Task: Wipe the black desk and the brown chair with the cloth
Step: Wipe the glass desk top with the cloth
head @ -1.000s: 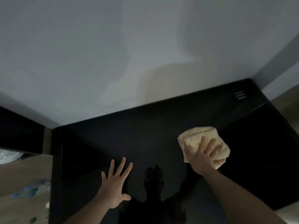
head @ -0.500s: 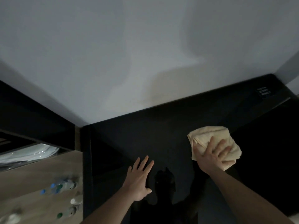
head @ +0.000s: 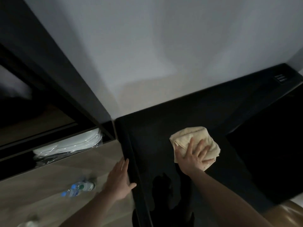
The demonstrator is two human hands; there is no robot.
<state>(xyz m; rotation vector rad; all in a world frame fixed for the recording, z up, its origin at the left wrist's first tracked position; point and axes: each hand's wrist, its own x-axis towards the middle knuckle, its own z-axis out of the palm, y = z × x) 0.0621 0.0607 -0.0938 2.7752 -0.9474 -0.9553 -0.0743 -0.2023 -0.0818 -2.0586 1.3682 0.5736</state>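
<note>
The glossy black desk point(head: 164, 128) fills the lower right of the head view, against a pale wall. A folded cream cloth point(head: 188, 136) lies on it near the middle. My right hand point(head: 192, 157) presses flat on the cloth with fingers spread. At the desk's left edge rests my left hand point(head: 120, 179), holding nothing, its thumb hooked onto the top and its fingers along the side. A shiny brown surface point(head: 288, 215), perhaps the chair, shows at the bottom right corner.
Left of the desk is a lower wooden surface point(head: 49, 185) with two small water bottles point(head: 78, 189) lying on it. Behind them, white items wrapped in plastic point(head: 68, 146) sit under a dark shelf frame point(head: 57, 82). A small socket panel point(head: 281, 78) is at the desk's far right.
The view has swung left, showing more of the wooden surface and shelf. My left hand has moved from flat on the desk top to its left edge. My right hand stays on the cloth.
</note>
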